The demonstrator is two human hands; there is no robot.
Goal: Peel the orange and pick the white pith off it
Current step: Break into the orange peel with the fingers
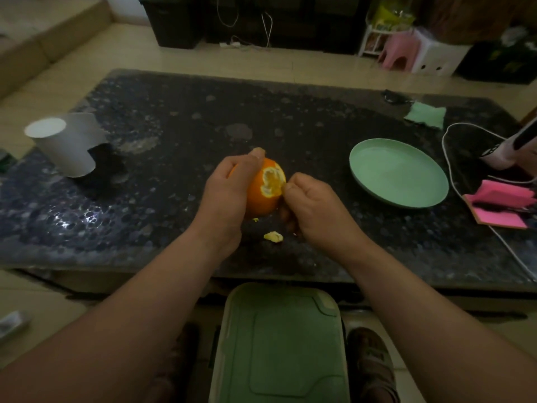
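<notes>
One orange (261, 199) is sitting in the left hand (226, 190), whose fingers (257, 155) are curling round it just above the dark speckled counter (174, 158), with one patch of peel gone near its top. The right hand (316, 207) is pinching the torn peel edge at that patch. Lying on the counter below are one pale peel scrap (273, 236) and one tiny crumb (255, 219) — one green plate (398, 173) is standing to the right.

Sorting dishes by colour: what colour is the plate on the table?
The plate is light green; the head view shows it.
</notes>
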